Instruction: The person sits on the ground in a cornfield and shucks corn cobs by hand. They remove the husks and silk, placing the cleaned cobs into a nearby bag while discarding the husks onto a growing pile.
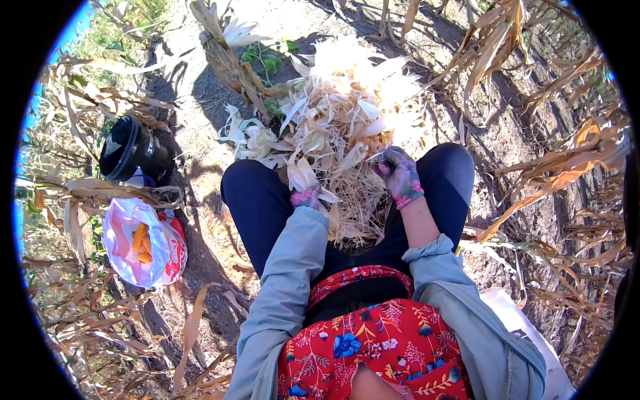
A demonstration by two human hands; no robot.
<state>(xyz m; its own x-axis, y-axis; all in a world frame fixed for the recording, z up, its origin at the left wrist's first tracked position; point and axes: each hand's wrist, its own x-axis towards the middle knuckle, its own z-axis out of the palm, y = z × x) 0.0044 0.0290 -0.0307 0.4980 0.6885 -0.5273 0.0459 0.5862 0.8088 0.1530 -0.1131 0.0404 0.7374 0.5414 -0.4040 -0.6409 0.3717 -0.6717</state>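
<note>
Between my knees lies a heap of dry corn husks (345,120), pale and shredded, overexposed at its far side. My left hand (306,197), in a floral-patterned glove, is at the near left of the heap, closed around a pale corn husk (301,175); whether an ear is inside it is hidden. To the right, beside my right knee, my right hand (398,175) in a matching glove has its fingers curled at the heap's edge. Thin pale strands show near its fingertips, but what it holds cannot be made out.
A black plastic bucket (135,152) lies tilted on the left. Near it, an open plastic bag (117,245) holds several husked corn ears (142,242). Dry corn stalks (550,185) stand on both sides. A white sack (525,330) lies at the lower right.
</note>
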